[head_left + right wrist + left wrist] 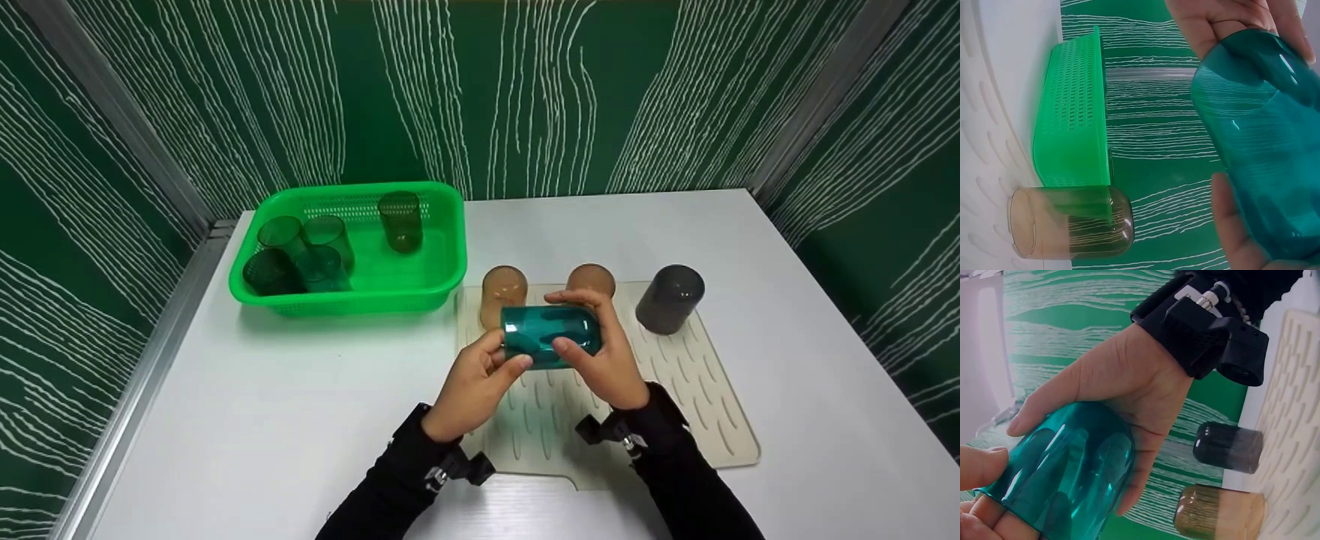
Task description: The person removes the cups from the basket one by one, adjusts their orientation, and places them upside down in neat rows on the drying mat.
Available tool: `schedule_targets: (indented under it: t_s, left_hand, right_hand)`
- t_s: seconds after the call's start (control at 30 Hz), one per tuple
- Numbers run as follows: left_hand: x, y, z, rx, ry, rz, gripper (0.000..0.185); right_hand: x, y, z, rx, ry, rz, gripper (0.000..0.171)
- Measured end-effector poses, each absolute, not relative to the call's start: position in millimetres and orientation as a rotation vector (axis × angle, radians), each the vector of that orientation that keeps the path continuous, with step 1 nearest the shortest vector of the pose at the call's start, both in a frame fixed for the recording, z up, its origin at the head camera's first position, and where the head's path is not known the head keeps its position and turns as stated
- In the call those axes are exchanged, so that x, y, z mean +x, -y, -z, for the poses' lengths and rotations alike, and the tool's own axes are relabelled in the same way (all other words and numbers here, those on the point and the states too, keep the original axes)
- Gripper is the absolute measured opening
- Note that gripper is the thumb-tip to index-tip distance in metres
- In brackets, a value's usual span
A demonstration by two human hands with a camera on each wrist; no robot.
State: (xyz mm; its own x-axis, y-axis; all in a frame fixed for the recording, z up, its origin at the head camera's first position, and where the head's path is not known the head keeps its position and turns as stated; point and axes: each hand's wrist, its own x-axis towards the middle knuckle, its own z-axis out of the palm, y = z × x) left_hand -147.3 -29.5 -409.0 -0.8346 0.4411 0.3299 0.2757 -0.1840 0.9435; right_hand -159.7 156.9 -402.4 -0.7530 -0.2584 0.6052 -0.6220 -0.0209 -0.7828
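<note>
The tabletop (300, 390) is white and fills the space between green walls (525, 90) streaked with white lines. On its near middle lies a pale ribbed mat (697, 390), and to the left, just beside the mat's far corner, sits a bright green basket (442, 247) with perforated sides. Four cups stand inside the basket: three green cups (300, 251) bunched together at its left end and one olive cup (400, 219) apart near the back wall.

Along the far edge of the mat three cups stand upside down: two amber cups (502, 289) side by side, and a dark grey cup (670, 298) further right, near the mat's corner.

Above the mat, in front of the amber cups, both hands hold a teal cup (551, 335) on its side, clear of the surface. The left hand (472, 386) grips the cup's left end, its fingers (517, 365) curled under and around the rim with the thumb on top. The right hand (611, 360) wraps the right end: its fingers (592, 300) arch over the far side of the cup and the thumb presses the near side, so the cup is clamped between them. From the left wrist the teal cup (1061, 472) lies across the right palm, with the grey and an amber cup behind it. From the right wrist the teal cup (1264, 140) fills the view, left fingers curled at its end.
</note>
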Motion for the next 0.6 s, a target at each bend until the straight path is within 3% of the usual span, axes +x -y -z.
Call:
schedule_targets:
  t_s: [0.27,0.43,0.6]
  left_hand:
    - [-140.6,37.7,389.2,0.828,-1.997,-2.020,0.034]
    - [-144.4,49.2,395.9,0.994,-2.309,-1.738,0.027]
    - [-145.5,64.0,395.5,1.097,-2.705,-1.454,0.032]
  right_hand:
    - [-155.9,-156.4,399.1,0.893,2.046,-1.766,0.040]
    - [-160.9,-162.7,405.9,0.861,2.041,-1.755,0.040]
    - [-172.7,-172.4,421.7,0.793,2.085,-1.631,0.044]
